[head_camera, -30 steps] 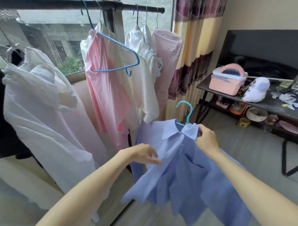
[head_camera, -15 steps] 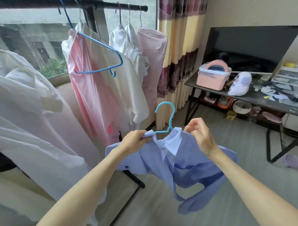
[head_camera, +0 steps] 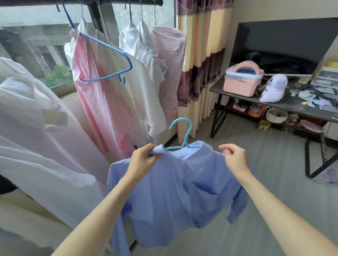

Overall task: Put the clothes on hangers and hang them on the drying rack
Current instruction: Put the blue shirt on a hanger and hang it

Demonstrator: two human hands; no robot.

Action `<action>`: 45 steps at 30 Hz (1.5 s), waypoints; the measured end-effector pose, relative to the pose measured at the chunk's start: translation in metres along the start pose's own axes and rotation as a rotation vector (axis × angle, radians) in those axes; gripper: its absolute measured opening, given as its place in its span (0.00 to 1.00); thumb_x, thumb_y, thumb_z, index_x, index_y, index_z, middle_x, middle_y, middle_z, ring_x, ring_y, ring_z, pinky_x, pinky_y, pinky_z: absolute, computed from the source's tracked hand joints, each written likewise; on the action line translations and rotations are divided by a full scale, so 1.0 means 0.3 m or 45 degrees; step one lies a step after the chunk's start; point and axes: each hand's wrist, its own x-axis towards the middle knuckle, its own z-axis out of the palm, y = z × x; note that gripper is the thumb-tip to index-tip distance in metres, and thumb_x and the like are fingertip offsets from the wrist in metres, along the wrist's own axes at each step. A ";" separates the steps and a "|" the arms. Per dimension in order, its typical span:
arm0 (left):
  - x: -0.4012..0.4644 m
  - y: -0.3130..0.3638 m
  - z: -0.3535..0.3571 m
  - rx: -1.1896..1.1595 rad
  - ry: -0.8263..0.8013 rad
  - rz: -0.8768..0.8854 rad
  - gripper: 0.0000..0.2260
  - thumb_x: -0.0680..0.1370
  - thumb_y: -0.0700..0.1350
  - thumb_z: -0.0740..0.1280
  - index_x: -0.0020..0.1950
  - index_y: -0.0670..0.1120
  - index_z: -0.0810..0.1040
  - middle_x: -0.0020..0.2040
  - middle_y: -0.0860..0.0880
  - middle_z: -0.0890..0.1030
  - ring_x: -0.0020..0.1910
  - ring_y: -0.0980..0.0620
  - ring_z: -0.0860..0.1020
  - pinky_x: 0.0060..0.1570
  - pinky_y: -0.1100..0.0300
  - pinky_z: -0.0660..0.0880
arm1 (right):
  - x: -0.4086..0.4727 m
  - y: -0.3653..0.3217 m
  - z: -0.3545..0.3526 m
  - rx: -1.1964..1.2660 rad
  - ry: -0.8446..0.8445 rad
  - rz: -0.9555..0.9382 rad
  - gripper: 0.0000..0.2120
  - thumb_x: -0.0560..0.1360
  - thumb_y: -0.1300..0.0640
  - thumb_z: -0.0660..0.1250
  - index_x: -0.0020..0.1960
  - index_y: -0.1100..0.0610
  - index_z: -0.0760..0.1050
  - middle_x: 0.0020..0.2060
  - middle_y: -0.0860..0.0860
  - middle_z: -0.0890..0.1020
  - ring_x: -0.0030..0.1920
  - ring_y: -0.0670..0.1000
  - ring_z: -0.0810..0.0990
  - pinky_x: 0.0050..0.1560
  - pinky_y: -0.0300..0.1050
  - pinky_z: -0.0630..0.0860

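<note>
A light blue shirt hangs in front of me on a turquoise hanger, whose hook sticks up above the collar. My left hand grips the shirt's left collar and shoulder, with the hanger's arm under the cloth. My right hand pinches the cloth at the right shoulder, its fingers curled. The drying rack's black bar runs along the top. On it hang a pink garment on a blue hanger, white shirts and a pale pink garment.
A large white garment fills the left side. A striped curtain hangs behind the rack. At the right, a dark table carries a pink box and clutter, with a dark screen behind it. Grey floor lies below.
My left hand came up from the shirt front and took hold of the left collar. The shirt rose and spread on the hanger. My right hand slid outward to the right shoulder.
</note>
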 end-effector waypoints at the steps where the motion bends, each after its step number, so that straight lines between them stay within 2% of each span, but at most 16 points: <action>1: -0.001 -0.005 -0.010 -0.016 0.016 -0.040 0.06 0.72 0.40 0.70 0.37 0.41 0.75 0.25 0.55 0.68 0.27 0.58 0.65 0.27 0.67 0.61 | 0.002 0.018 -0.002 -0.059 0.046 0.051 0.13 0.74 0.65 0.58 0.49 0.54 0.79 0.50 0.54 0.82 0.54 0.57 0.77 0.59 0.56 0.72; 3: 0.000 -0.012 -0.022 -0.035 0.009 -0.082 0.06 0.71 0.40 0.71 0.38 0.41 0.76 0.28 0.54 0.68 0.28 0.58 0.64 0.28 0.67 0.61 | 0.008 0.027 0.010 -0.075 0.074 -0.013 0.15 0.73 0.68 0.58 0.53 0.58 0.79 0.53 0.55 0.79 0.55 0.57 0.77 0.61 0.58 0.70; 6: -0.005 0.000 -0.015 -0.064 -0.042 -0.061 0.04 0.71 0.39 0.71 0.39 0.43 0.77 0.30 0.52 0.72 0.29 0.59 0.67 0.29 0.69 0.63 | -0.015 -0.047 0.049 0.075 -0.053 -0.379 0.18 0.69 0.68 0.57 0.54 0.59 0.78 0.51 0.51 0.78 0.52 0.52 0.77 0.60 0.56 0.72; 10: -0.002 0.015 0.006 -0.038 -0.071 -0.053 0.04 0.70 0.38 0.72 0.41 0.41 0.78 0.30 0.54 0.73 0.29 0.60 0.69 0.30 0.70 0.64 | -0.066 -0.121 0.087 -0.213 -0.192 -0.977 0.16 0.68 0.55 0.57 0.51 0.56 0.79 0.46 0.47 0.81 0.52 0.46 0.75 0.57 0.48 0.67; 12: 0.001 0.014 0.009 -0.023 -0.067 -0.035 0.04 0.70 0.38 0.72 0.42 0.41 0.78 0.30 0.54 0.73 0.30 0.60 0.69 0.31 0.70 0.65 | -0.071 -0.130 0.100 -0.369 -0.185 -1.088 0.14 0.71 0.50 0.58 0.47 0.56 0.78 0.44 0.47 0.81 0.51 0.45 0.73 0.55 0.44 0.64; 17: -0.015 0.013 0.026 0.140 -0.061 0.249 0.06 0.71 0.38 0.72 0.47 0.42 0.80 0.39 0.52 0.80 0.38 0.50 0.74 0.40 0.59 0.71 | -0.075 -0.187 0.088 -0.043 -0.598 -0.579 0.06 0.78 0.60 0.60 0.44 0.57 0.74 0.33 0.48 0.76 0.35 0.48 0.72 0.44 0.47 0.70; 22: -0.023 0.007 0.021 0.099 -0.004 0.374 0.08 0.72 0.42 0.66 0.47 0.45 0.84 0.39 0.50 0.83 0.38 0.57 0.72 0.38 0.71 0.67 | -0.071 -0.156 0.088 -0.140 -0.640 -0.437 0.07 0.79 0.59 0.59 0.42 0.55 0.71 0.32 0.48 0.75 0.35 0.49 0.72 0.43 0.49 0.72; 25: -0.028 0.027 0.014 0.184 0.022 0.484 0.09 0.73 0.44 0.65 0.48 0.48 0.84 0.43 0.52 0.84 0.40 0.56 0.76 0.42 0.65 0.70 | -0.058 -0.133 0.103 -0.229 -0.556 -0.382 0.07 0.78 0.58 0.59 0.42 0.54 0.71 0.35 0.49 0.76 0.41 0.54 0.75 0.47 0.52 0.73; 27: -0.040 0.049 0.010 0.220 -0.106 0.554 0.13 0.74 0.52 0.64 0.55 0.51 0.82 0.52 0.55 0.82 0.51 0.56 0.77 0.51 0.61 0.69 | -0.052 -0.133 0.102 -0.207 -0.447 -0.368 0.07 0.78 0.60 0.58 0.45 0.58 0.74 0.38 0.49 0.76 0.45 0.55 0.74 0.48 0.47 0.70; 30: -0.052 0.010 0.005 0.370 -0.210 0.308 0.30 0.71 0.57 0.66 0.72 0.57 0.63 0.71 0.56 0.66 0.70 0.53 0.63 0.65 0.59 0.56 | -0.044 -0.135 0.079 0.018 -0.333 -0.358 0.08 0.78 0.63 0.59 0.42 0.57 0.73 0.33 0.45 0.74 0.38 0.51 0.73 0.46 0.46 0.69; 32: -0.054 -0.057 0.000 0.428 -0.091 -0.028 0.39 0.70 0.53 0.70 0.75 0.55 0.52 0.75 0.52 0.58 0.74 0.51 0.56 0.69 0.53 0.52 | -0.036 -0.137 0.059 0.128 -0.272 -0.341 0.09 0.78 0.63 0.58 0.40 0.57 0.72 0.33 0.44 0.74 0.37 0.47 0.73 0.46 0.46 0.70; 34: -0.049 -0.101 -0.009 0.377 0.021 -0.307 0.42 0.71 0.50 0.71 0.76 0.52 0.48 0.76 0.48 0.57 0.74 0.48 0.56 0.70 0.45 0.55 | -0.031 -0.142 0.046 0.182 -0.228 -0.328 0.09 0.79 0.63 0.57 0.42 0.57 0.72 0.35 0.45 0.75 0.37 0.46 0.73 0.45 0.44 0.71; 36: -0.038 -0.118 -0.015 0.212 0.090 -0.424 0.39 0.73 0.46 0.69 0.76 0.49 0.48 0.72 0.44 0.64 0.69 0.43 0.65 0.65 0.46 0.63 | -0.030 -0.149 0.039 0.197 -0.189 -0.334 0.08 0.79 0.63 0.56 0.43 0.58 0.72 0.35 0.46 0.75 0.38 0.45 0.73 0.43 0.38 0.71; 38: -0.027 -0.116 -0.031 0.035 0.091 -0.438 0.28 0.78 0.41 0.61 0.75 0.49 0.52 0.60 0.39 0.74 0.55 0.40 0.74 0.52 0.51 0.70 | -0.025 -0.151 0.031 0.179 -0.128 -0.342 0.08 0.79 0.63 0.56 0.44 0.59 0.71 0.34 0.46 0.74 0.37 0.44 0.73 0.40 0.31 0.69; 40: -0.016 -0.108 -0.055 -0.036 -0.014 -0.396 0.20 0.81 0.40 0.55 0.72 0.50 0.59 0.53 0.40 0.77 0.42 0.46 0.73 0.41 0.55 0.69 | -0.011 -0.148 0.013 0.124 -0.088 -0.359 0.08 0.79 0.63 0.55 0.44 0.60 0.71 0.33 0.43 0.73 0.37 0.44 0.71 0.38 0.32 0.67; 45: 0.035 -0.146 -0.097 0.145 0.061 -0.249 0.15 0.80 0.39 0.53 0.62 0.48 0.73 0.55 0.48 0.79 0.52 0.47 0.74 0.50 0.57 0.68 | 0.013 -0.118 -0.028 0.027 -0.148 -0.357 0.09 0.80 0.60 0.54 0.44 0.58 0.70 0.35 0.46 0.74 0.43 0.52 0.73 0.45 0.44 0.69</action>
